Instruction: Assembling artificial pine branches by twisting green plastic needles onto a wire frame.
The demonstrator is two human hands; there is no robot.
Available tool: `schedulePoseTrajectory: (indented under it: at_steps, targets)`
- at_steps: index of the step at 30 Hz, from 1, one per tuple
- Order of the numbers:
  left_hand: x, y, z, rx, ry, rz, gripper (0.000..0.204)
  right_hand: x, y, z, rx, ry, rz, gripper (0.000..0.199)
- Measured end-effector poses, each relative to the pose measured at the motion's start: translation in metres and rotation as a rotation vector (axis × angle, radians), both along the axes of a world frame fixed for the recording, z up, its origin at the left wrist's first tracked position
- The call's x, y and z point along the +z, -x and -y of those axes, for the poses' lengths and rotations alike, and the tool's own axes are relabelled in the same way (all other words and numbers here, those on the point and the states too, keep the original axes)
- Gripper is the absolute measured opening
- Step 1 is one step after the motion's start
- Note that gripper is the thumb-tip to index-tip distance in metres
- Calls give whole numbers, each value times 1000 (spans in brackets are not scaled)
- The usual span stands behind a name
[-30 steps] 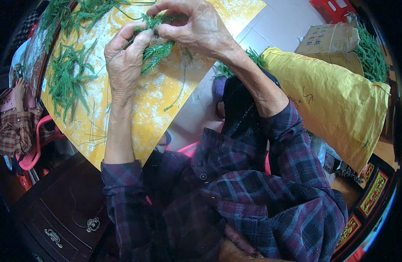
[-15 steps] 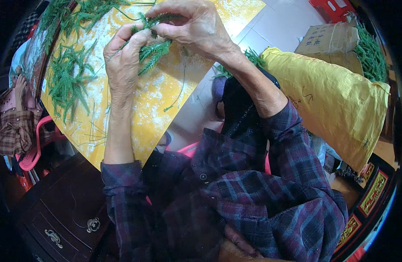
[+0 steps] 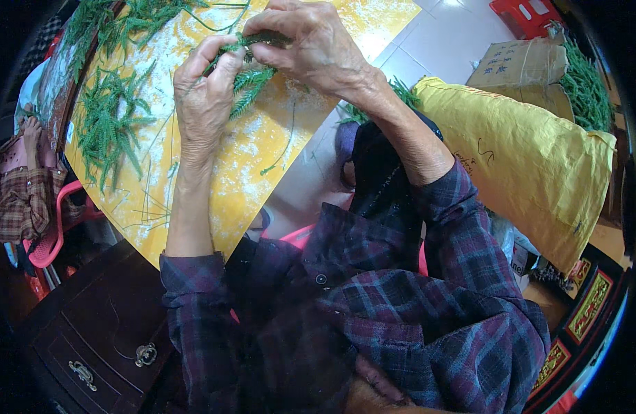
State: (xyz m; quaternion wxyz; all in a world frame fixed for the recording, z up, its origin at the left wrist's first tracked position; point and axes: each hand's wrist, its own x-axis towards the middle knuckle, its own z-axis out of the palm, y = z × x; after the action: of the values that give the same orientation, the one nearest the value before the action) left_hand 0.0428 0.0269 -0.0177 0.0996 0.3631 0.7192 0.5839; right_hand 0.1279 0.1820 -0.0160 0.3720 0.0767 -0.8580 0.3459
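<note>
Above the far part of the yellow table, both my hands are closed on one green artificial pine sprig [image 3: 251, 86]. Thumb and fingers of my left hand [image 3: 209, 86] pinch it from the left. My right hand [image 3: 311, 45] grips its upper part from the right, thumb and fingertips close to the left ones. Feathery leaves hang below the fingers; the exact point of grip is hidden behind them. A pile of similar green sprigs [image 3: 111, 124] lies on the table left of my left hand, and thin bare stems [image 3: 149, 207] are scattered nearer me.
White flakes cover the yellow tabletop [image 3: 221, 200]. A large yellow sack [image 3: 525, 159] lies at the right, before a cardboard box [image 3: 518, 69] and more greenery [image 3: 585, 90]. Dark drawers [image 3: 97, 324] stand at lower left. Another person's checked sleeve [image 3: 21, 203] shows at the far left.
My left hand has shifted slightly right and the sprig has turned a little between my fingers. My right hand stays nearly in place, its fingers curled closer over the sprig.
</note>
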Motion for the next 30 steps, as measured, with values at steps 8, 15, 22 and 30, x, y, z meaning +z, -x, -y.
schedulePoseTrajectory:
  at_steps: [8,15,22,30]
  targets:
    - [-1,-1,-1,-9,-76,-6,18,-4,3,4,-78,48,-17,18]
    - [2,-3,0,-12,-50,-104,19,-6,1,6,-26,343,147,21]
    - [-2,2,0,-26,-40,-97,19,-19,7,5,217,973,385,12]
    - [7,3,3,-108,-55,65,18,-3,0,-2,495,1328,474,13]
